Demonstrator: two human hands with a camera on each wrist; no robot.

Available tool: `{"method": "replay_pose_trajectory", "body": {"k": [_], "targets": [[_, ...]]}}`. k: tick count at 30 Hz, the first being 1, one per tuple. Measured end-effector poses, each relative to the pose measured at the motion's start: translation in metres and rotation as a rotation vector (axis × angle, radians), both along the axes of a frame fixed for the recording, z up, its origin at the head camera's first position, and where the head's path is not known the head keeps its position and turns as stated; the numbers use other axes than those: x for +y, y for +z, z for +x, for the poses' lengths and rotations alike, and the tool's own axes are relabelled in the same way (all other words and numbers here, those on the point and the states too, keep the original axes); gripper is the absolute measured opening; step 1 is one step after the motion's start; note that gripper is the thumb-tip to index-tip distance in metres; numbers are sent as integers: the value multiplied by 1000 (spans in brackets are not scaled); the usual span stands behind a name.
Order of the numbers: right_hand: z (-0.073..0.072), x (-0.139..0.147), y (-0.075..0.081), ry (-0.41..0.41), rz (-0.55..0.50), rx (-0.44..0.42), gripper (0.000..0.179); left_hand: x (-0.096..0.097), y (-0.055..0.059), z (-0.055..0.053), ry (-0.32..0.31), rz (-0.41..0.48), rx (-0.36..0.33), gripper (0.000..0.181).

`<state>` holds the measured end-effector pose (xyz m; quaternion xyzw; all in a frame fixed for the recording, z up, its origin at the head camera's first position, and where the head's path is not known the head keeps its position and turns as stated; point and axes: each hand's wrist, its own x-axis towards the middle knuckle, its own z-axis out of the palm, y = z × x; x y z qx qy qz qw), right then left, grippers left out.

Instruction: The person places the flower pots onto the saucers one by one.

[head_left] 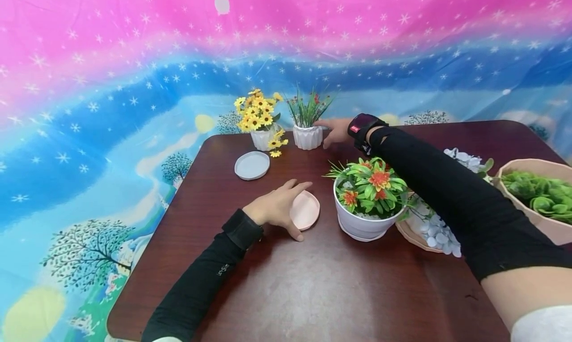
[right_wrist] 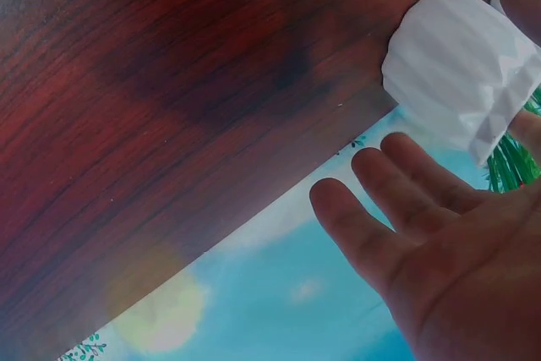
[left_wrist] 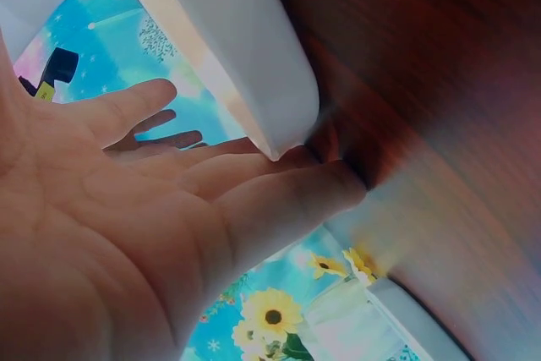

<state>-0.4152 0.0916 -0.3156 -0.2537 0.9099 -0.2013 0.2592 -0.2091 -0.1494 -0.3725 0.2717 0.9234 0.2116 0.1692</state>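
Observation:
In the head view my left hand (head_left: 278,205) is spread beside a small pale pink saucer (head_left: 306,211), its fingers over the far side and its thumb at the near side. The left wrist view has the fingers straight, right at the edge of the saucer (left_wrist: 245,48). Farther back, my right hand (head_left: 335,129) reaches to a white ribbed pot (head_left: 308,138) of grass with small red flowers. In the right wrist view its index finger lies by the rim of the ribbed pot (right_wrist: 461,65), thumb apart and other fingers extended.
A pot of yellow daisies (head_left: 257,113) stands at the back, a grey-white saucer (head_left: 252,165) in front of it. A white pot (head_left: 368,225) with orange flowers stands under the right forearm. White flowers (head_left: 440,235) and a pink planter of greenery (head_left: 536,195) are at the right.

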Motion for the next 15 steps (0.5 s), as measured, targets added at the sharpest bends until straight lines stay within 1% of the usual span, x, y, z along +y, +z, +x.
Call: {"method": "replay_pose_trajectory", "body": {"k": [2, 4, 6, 9, 12, 14, 15], "targets": [[1, 1, -1, -8, -12, 3, 85, 0, 0, 0, 3, -3, -4, 134], [3, 1, 0, -13, -13, 17, 77, 0, -1, 0, 6, -9, -5, 134], [5, 2, 1, -19, -5, 47, 67, 0, -1, 0, 10, -19, -2, 134], [10, 4, 2, -28, -11, 99, 57, 1, -1, 0, 11, -22, 5, 134], [14, 9, 5, -40, -65, 132, 50, 1, 0, 0, 9, -21, 10, 133], [14, 14, 7, -37, -102, 153, 42, 1, 1, 1, 6, -21, 10, 133], [13, 16, 7, -33, -104, 164, 37, 1, 1, 1, 6, -22, 9, 133]]}}
